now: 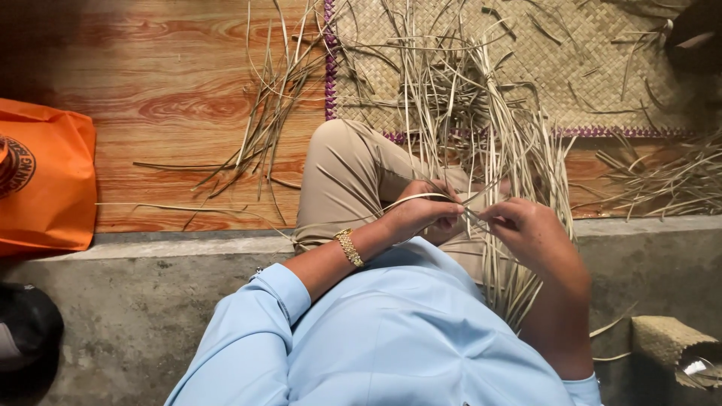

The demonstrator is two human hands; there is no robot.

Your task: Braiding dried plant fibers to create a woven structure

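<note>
Fingers (pixel 444 213) of the left hand (pixel 417 214) are curled & pressed together, pinching a thin pale reed strip (pixel 421 198) that loops over the knuckles. Fingers (pixel 502 216) of the right hand (pixel 530 233) are bent in too, pinching the same strip's other end; both hands nearly touch, just above the lap. A gold bracelet (pixel 348 247) sits on the left wrist.

Strip runs from the pinch up into a loose reed bundle (pixel 481 143) draped over the bent knee (pixel 338 162) in tan trousers, w/ ends hanging down past the right forearm.

Edges: concrete ledge (pixel 150 316) runs across the lower part of the view; its lip meets the wood-grain floor (pixel 173 98) just below the knee. A woven mat (pixel 571 68) w/ a purple border lies top right, its corner near the knee. Stray reeds (pixel 263 128) are scattered on the floor left of the mat, more at far right.

Open room: bare floor betw. the stray reeds & the orange bag (pixel 45 180) at the left edge. A rolled woven piece (pixel 665 342) is at bottom right, well apart from the hands.
</note>
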